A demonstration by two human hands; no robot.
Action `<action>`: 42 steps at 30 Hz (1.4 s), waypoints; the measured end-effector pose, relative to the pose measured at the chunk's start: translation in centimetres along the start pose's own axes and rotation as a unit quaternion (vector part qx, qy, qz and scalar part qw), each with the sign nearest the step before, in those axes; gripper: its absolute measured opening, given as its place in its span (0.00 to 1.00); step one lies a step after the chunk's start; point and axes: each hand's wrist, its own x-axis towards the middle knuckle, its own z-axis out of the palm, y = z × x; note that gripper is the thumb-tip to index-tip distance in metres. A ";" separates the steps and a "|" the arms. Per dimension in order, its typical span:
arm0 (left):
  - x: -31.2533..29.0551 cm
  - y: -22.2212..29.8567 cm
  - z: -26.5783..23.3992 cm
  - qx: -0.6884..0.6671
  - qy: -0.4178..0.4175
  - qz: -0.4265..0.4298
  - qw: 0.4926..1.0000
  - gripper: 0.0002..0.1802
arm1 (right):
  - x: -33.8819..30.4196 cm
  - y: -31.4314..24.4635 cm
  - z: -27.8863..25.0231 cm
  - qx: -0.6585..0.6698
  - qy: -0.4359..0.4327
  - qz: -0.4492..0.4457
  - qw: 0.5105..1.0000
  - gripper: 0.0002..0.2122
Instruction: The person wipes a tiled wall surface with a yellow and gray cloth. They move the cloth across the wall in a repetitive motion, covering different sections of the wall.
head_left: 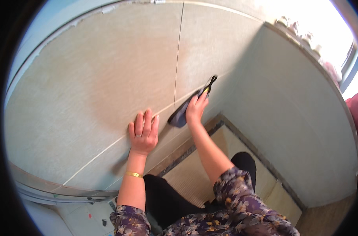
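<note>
My left hand (144, 134) lies against the beige tiled wall (135, 63) with its fingers stretched out, just by a pale grout line. It wears a ring, and a gold bracelet (134, 174) circles the wrist. To its right, my right hand (196, 109) is closed around a dark grey-blue cleaning tool (178, 115) with a black looped end (214, 79) and a bit of yellow. The tool is tilted along the wall, across the grout line near an upright tile joint. Its exact kind and its working face cannot be made out.
A pale side wall (289, 114) meets the tiled wall at a corner on the right. Small items (305, 37) stand on its top ledge, beside a bright window. Below me is a floor with a ribbed mat (191, 177) and dark stone edging (261, 159). My knees are close to the wall.
</note>
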 end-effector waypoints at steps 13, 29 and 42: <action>-0.6 -0.7 -0.3 0.027 -0.021 0.003 0.999 0.21 | 5.4 -0.1 0.1 0.019 0.073 -0.149 0.986 0.28; 16.2 7.9 4.3 -0.096 -0.029 -0.029 0.995 0.22 | 8.5 -1.3 -2.3 0.028 -0.002 -0.419 0.908 0.28; 13.6 10.1 10.9 0.040 -0.059 -0.006 0.997 0.31 | 12.9 1.8 -2.5 0.039 0.027 -0.440 0.897 0.26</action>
